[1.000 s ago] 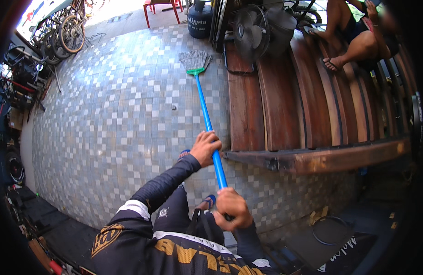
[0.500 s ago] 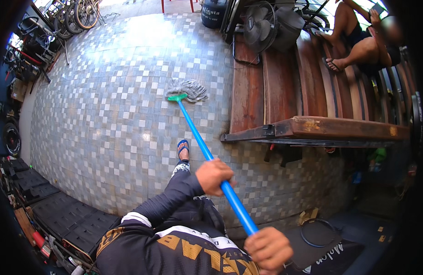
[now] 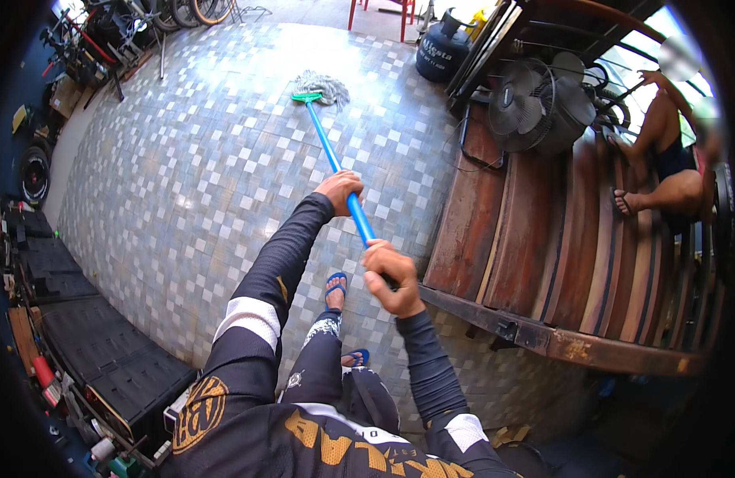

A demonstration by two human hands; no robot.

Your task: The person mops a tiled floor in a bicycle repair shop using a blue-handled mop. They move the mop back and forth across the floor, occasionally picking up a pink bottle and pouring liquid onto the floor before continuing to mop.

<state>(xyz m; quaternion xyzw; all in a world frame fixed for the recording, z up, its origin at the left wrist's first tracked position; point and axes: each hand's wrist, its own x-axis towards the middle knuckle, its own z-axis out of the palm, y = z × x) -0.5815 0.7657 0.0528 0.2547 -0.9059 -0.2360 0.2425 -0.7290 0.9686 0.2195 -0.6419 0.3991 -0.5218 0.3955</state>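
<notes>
Holding a mop point(image 3: 323, 143) slantwise above the tiled floor point(image 3: 224, 167), grasping its blue handle point(image 3: 362, 221) with both hands. Wrapping the left hand point(image 3: 340, 192) around the middle stretch of the handle, closing that grip on the shaft with the forearm reaching forward. Clenching the right hand point(image 3: 393, 279) around the upper end, nearer the body, fastening the second grip there. Resting the grey mop head point(image 3: 326, 88) on the tiles ahead, well beyond both hands, attaching it to the handle through a green clamp point(image 3: 307, 98) and fanning the strands mostly to its right. Standing in blue sandals point(image 3: 335, 287), placing one foot ahead of the other. Facing a dark gas cylinder point(image 3: 444, 52) at the far side, near red chair legs point(image 3: 402, 22). Flanking the floor on the right with a slatted wooden bench point(image 3: 535, 239), showing a fan point(image 3: 517, 107) near its far end and a seated person point(image 3: 676, 187) beyond; lining the left edge with black cases point(image 3: 116, 358)
</notes>
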